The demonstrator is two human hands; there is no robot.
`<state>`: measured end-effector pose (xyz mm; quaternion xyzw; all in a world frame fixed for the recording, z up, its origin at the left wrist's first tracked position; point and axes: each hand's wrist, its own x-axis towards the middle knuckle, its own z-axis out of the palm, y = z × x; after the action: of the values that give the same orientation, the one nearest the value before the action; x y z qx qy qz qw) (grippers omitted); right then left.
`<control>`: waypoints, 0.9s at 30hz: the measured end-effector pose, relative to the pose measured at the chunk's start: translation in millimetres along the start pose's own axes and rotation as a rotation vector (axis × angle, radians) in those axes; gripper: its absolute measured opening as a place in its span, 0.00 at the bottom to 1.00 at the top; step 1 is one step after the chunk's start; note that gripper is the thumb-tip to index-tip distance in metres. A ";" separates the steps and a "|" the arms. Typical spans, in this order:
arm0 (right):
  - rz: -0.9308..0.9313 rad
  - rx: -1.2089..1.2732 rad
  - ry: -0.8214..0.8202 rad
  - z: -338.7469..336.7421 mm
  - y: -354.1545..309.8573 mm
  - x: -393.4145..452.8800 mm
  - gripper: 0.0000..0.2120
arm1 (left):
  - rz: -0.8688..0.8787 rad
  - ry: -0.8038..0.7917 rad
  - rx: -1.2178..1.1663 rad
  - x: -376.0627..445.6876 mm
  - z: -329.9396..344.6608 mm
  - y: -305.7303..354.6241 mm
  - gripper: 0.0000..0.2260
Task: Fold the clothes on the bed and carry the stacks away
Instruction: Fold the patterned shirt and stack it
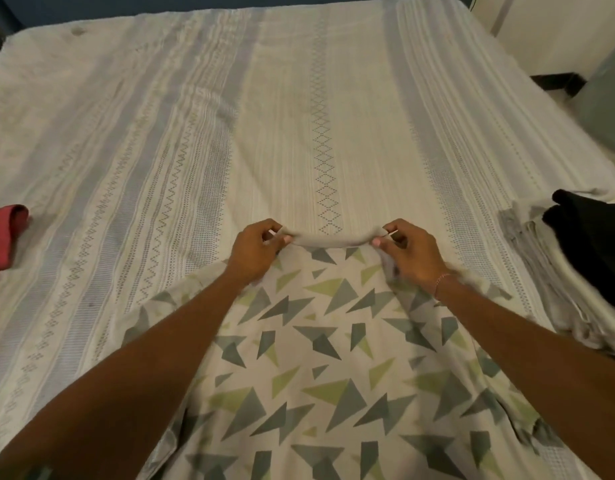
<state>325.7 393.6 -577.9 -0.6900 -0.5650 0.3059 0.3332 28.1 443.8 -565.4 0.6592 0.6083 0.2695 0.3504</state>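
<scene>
a pale t-shirt (320, 358) printed with grey and green triangles lies spread on the near middle of the bed (195, 116). at its far edge the left hand (254, 249) and right hand (408, 251) each pinch an end of the grey collar (330, 239), thumb and fingers closed on the cloth. to the right sits a stack of folded grey cloth (541, 271) with a black garment (593, 244) on top. at the left edge lies a red garment (3, 233).

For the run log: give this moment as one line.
step: spreading patterned shirt on bed | left hand: pinches collar | right hand: pinches collar | folded stack: right | red garment: left
</scene>
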 end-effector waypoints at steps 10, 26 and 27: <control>-0.324 -0.646 0.170 72.4 -9.5 -85.2 0.22 | 0.330 0.125 0.741 -85.0 74.0 11.1 0.22; -0.145 -0.562 0.281 -27.6 42.9 -144.4 0.21 | 0.244 -0.138 0.636 -153.8 114.4 50.5 0.29; -0.111 -0.567 0.329 -41.5 50.2 -143.9 0.19 | 0.335 -0.174 0.598 -153.9 132.1 64.4 0.27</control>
<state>362.6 240.3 -587.2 -0.7637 -0.6030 0.0025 0.2306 153.3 272.7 -584.0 0.8437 0.5117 0.0759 0.1432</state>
